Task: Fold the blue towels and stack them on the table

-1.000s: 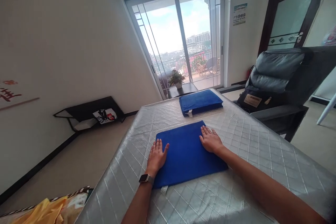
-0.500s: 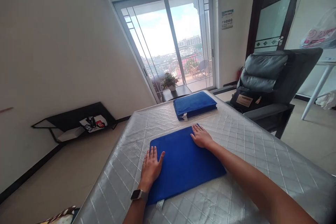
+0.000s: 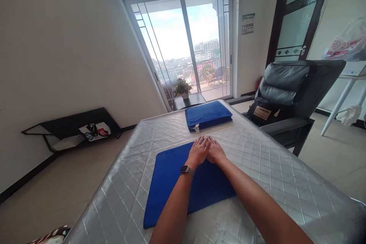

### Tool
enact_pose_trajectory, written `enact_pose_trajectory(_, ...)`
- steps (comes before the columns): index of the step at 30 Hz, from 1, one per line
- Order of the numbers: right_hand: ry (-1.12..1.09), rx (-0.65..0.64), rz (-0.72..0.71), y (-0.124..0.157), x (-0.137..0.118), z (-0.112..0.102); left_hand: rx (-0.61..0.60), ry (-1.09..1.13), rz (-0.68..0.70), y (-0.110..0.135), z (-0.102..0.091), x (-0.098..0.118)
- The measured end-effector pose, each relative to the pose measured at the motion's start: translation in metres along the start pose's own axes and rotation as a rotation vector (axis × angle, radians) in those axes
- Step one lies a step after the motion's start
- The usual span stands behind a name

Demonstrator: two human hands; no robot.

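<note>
A blue towel [image 3: 166, 183], flat and rectangular, lies in front of me on a silvery quilted mattress [image 3: 251, 183]. On its far right part rests my left hand [image 3: 198, 152], fingers stretched out and a watch on the wrist. Right beside it, my right hand [image 3: 215, 151] lies flat near the towel's far edge, its thumb side partly hidden behind the left hand. Neither hand grips the cloth. Just beyond the fingertips sits a stack of folded blue towels [image 3: 208, 114] with a white tag at its near left corner.
A dark leather armchair [image 3: 286, 84] carrying a black bag [image 3: 264, 112] stands to the right of the mattress. Past the far end are a small dark table with a potted plant [image 3: 182, 87] and a sliding glass door. A low black rack [image 3: 77, 129] leans by the left wall.
My left hand has moved right and away across the towel, from its left edge to beside my right hand. My right hand stays near the far edge. The view has shifted slightly.
</note>
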State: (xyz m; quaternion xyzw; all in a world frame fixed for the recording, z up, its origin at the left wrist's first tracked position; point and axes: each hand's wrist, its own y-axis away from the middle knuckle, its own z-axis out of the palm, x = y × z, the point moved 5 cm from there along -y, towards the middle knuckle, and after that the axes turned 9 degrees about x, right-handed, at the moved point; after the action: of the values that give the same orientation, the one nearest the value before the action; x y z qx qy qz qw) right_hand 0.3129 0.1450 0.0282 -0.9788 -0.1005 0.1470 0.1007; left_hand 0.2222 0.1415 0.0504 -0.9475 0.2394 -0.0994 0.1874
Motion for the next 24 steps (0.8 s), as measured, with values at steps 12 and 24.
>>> enact_pose_trajectory(12,-0.012,-0.012,0.074,-0.005,0.0,0.001,-0.079,-0.144,-0.241,0.048,-0.004,-0.086)
enact_pose_trajectory(24,0.022,-0.059,0.075,-0.008,-0.001,0.003,-0.109,-0.252,-0.525,0.108,-0.041,-0.19)
